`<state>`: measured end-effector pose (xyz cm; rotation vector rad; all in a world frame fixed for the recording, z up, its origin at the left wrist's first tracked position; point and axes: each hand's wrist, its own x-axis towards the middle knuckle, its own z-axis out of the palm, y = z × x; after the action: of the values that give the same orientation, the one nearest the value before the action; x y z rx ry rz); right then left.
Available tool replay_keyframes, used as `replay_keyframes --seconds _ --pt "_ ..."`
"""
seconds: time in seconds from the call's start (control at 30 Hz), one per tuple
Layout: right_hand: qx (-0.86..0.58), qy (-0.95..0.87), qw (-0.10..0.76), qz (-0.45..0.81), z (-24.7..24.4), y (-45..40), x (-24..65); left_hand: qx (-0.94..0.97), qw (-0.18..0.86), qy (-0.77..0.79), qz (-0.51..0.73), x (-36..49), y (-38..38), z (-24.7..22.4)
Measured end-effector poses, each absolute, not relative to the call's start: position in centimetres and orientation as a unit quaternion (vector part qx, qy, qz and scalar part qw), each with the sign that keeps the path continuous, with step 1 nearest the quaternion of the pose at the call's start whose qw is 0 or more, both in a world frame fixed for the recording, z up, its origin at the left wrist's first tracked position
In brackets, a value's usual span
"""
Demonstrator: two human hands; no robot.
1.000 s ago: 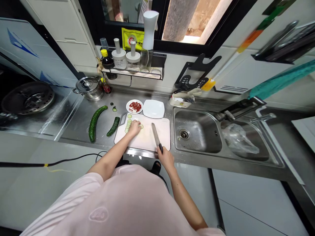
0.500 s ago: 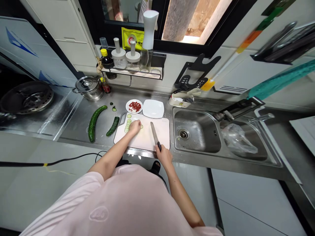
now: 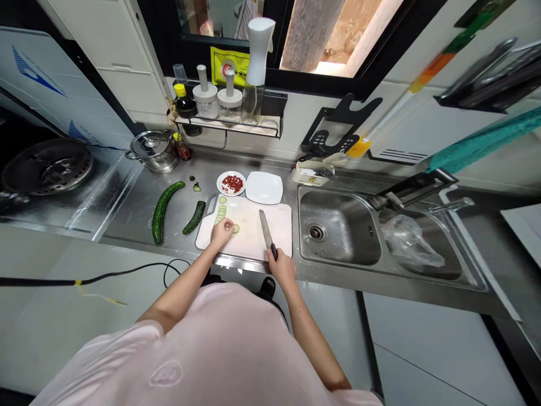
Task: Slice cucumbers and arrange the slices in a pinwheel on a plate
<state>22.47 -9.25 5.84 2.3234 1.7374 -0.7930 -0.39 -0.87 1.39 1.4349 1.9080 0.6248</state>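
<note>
On the worktop (image 3: 127, 211), cucumber slicing is going on: the right hand (image 3: 282, 268) is closing around one kitchen knife (image 3: 265, 228), and the left hand (image 3: 222, 232) is curling narrowly beside roughly seven cucumber slices (image 3: 220, 215) on the white cutting board (image 3: 270, 239), holding nothing visible. Two cucumbers are lying left of the board, one long (image 3: 163, 211), one shorter (image 3: 194, 217); the next move seemingly calls for feeding one under the blade

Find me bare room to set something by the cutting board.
Bare steel counter lies between the stove and the long cucumber. The cutting board shows bare surface between the left hand and the knife. Behind and left of the board it's crowded: round plate, square plate, short cucumber.
</note>
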Motion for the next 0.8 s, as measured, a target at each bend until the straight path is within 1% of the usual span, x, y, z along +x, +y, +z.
replay_keyframes --seconds 0.33,0.8 --pt "0.770 0.581 0.066 -0.256 5.3 -9.3 22.5 0.513 0.250 0.794 0.211 -4.7 -2.1 1.3" --pt "0.771 0.586 0.043 -0.245 4.2 -9.4 22.9 0.507 0.218 0.810 0.198 -5.6 -2.2 1.1"
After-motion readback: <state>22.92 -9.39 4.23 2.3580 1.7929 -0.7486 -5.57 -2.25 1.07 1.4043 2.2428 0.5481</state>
